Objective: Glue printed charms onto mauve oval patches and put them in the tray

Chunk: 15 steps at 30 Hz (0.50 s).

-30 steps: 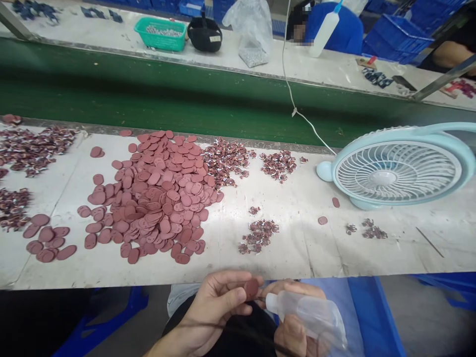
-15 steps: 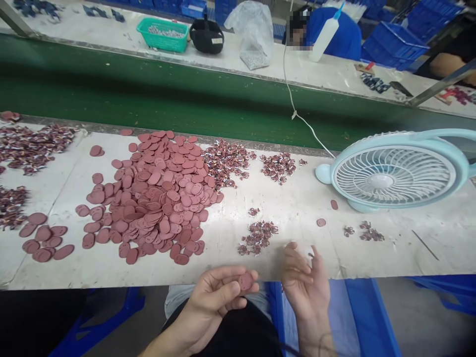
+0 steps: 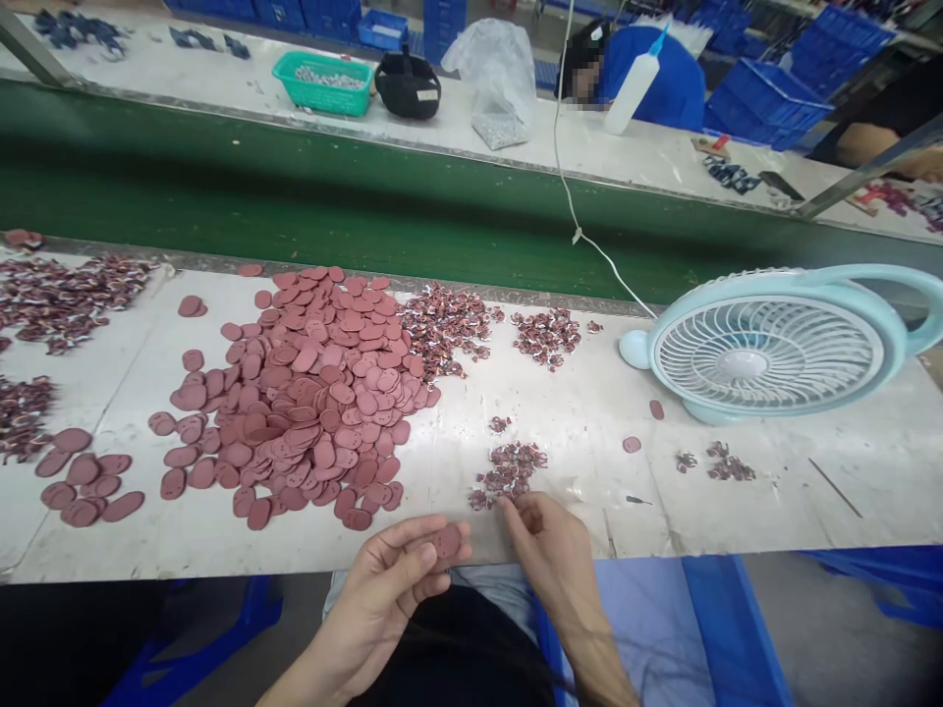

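Observation:
My left hand (image 3: 398, 579) pinches a reddish oval disc (image 3: 447, 541) between thumb and fingers, just over the table's front edge. My right hand (image 3: 549, 540) is closed, its fingertips at the lower edge of a small cluster of brown pieces (image 3: 510, 465); whatever the fingertips hold is too small to make out. Left of my hands lies a big heap of reddish oval discs (image 3: 309, 393). Behind it to the right sit two more piles of small brown pieces, a larger one (image 3: 446, 324) and a smaller one (image 3: 547, 336).
A light blue fan (image 3: 766, 344) lies on the right, its white cable (image 3: 577, 236) running up across the green strip. On the far bench (image 3: 257, 83) are a green basket (image 3: 324, 83), a plastic bag (image 3: 501, 83) and a bottle (image 3: 632, 93). A person in blue sits beyond.
My right hand has moved left and up to the small brown pieces, and its spread fingers have closed. My left hand, still pinching the disc, is slightly further left. A clear item with a dark tip now shows on the table.

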{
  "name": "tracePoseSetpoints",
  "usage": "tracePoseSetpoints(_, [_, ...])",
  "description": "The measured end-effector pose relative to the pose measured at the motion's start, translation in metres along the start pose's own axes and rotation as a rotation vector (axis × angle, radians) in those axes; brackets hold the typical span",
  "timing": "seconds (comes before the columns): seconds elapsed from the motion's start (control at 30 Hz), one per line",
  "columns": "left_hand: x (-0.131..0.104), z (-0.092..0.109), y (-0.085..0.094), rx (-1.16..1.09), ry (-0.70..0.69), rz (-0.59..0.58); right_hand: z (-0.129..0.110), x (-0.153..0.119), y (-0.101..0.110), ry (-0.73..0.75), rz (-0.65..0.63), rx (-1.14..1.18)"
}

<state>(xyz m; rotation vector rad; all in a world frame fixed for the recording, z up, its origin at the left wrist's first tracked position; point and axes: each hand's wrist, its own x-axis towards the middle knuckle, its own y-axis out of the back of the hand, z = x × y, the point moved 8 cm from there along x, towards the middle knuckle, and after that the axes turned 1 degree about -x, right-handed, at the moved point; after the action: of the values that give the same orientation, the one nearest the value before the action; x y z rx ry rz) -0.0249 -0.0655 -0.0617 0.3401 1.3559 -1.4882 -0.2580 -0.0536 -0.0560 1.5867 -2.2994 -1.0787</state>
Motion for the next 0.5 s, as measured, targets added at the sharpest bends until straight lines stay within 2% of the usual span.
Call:
tracePoseSetpoints(0.13, [-0.002, -0.001, -0.005, -0.005, -0.001, -0.017, 0.004, 0.004, -0.005, -0.027, 0.024, -0.115])
tracePoseSetpoints(0.33, [0.001, -0.006, -0.006, 0.004, 0.013, -0.012, -0.003, -0.018, 0.008, 0.066, -0.058, -0.196])
tracePoseSetpoints(0.4, [0.001, -0.008, -0.008, 0.003, 0.002, -0.008, -0.004, -0.026, 0.011, 0.044, -0.094, -0.111])
tracePoseSetpoints(0.5, [0.002, -0.011, -0.012, 0.029, -0.037, -0.037, -0.012, -0.038, 0.012, 0.026, -0.145, 0.283])
